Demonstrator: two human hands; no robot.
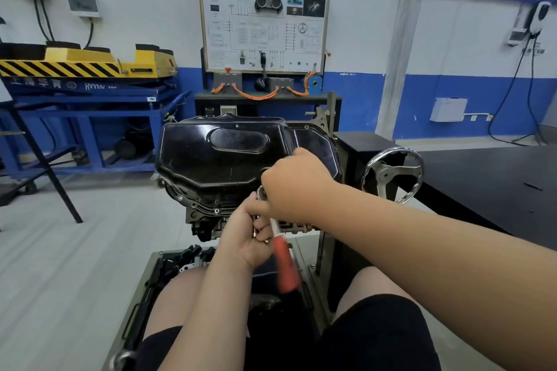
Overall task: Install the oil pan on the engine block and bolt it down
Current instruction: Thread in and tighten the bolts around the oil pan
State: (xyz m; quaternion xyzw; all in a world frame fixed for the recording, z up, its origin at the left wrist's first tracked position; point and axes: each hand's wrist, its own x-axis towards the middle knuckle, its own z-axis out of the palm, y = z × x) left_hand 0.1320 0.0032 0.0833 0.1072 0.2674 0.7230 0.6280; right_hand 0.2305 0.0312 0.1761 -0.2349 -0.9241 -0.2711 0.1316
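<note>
The black oil pan [229,153] lies on top of the engine block [208,208], which hangs in a stand in front of me. At the pan's near edge my right hand [298,184] grips the metal head of a ratchet wrench [261,192]; its red handle [284,263] points down toward me and is blurred. Just below, my left hand [250,235] holds several small metal bolts [261,236] in its curled fingers. The fastener under the wrench head is hidden by my hands.
A chrome handwheel [391,175] of the engine stand sits to the right, beside a dark table [497,178]. A tray with parts [168,268] lies below the engine between my knees. A blue lift table [90,99] and a training board [263,24] stand behind.
</note>
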